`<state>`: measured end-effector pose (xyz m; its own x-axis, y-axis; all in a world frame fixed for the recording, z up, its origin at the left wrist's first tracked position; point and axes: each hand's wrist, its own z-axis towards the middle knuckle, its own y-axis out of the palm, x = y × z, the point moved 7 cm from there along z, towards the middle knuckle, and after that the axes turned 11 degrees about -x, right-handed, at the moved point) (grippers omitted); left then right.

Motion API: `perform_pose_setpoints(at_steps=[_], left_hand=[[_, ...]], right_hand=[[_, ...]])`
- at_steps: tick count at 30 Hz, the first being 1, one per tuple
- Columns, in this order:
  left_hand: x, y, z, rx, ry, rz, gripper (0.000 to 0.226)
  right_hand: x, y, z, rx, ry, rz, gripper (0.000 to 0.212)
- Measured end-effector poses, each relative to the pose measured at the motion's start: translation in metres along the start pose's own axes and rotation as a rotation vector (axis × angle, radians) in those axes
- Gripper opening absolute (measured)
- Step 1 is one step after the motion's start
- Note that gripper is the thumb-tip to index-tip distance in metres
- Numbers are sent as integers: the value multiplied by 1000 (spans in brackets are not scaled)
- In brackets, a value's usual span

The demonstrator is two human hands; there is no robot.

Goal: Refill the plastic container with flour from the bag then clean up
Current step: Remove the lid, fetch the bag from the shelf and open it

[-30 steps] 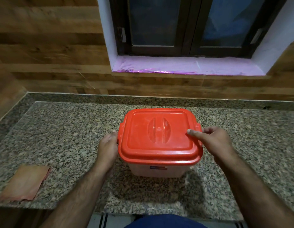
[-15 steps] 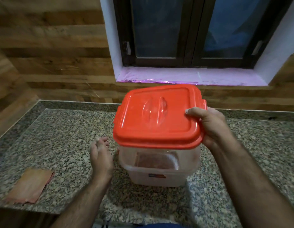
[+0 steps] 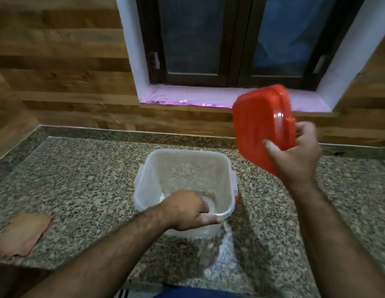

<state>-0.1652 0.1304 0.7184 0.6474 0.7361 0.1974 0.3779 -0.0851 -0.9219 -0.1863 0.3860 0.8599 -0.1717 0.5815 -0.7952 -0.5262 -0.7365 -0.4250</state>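
A clear square plastic container (image 3: 183,168) stands uncovered on the granite counter (image 3: 79,179), with a thin layer of white flour at its bottom. My left hand (image 3: 187,209) grips the container's near rim, fingers curled over the edge and thumb outside. My right hand (image 3: 295,155) holds the red lid (image 3: 258,123) up and to the right of the container, tilted on edge, thumb across its face. No flour bag is in view.
A pinkish-brown cloth (image 3: 21,235) lies at the counter's near left edge. A wood-panelled wall and a dark window with a purple-lined sill (image 3: 187,100) stand behind the counter. The counter's front edge runs just below my forearms.
My right hand has lifted the red lid off the container and swung it up to the right. My left hand has moved from beside the container onto its near rim.
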Motion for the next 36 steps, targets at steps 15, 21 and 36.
perform_pose_setpoints(at_steps=[15,21,36], left_hand=[[-3,10,3,37,-40,77,87],[-2,11,3,21,-77,139,84],[-62,-76,-92,646,-358,-268,53]], right_hand=[[200,75,-111,-726,-283,-756,32],[239,91,-159,-981,-235,-783,48],[1,138,8,-470,-329,-50,42]])
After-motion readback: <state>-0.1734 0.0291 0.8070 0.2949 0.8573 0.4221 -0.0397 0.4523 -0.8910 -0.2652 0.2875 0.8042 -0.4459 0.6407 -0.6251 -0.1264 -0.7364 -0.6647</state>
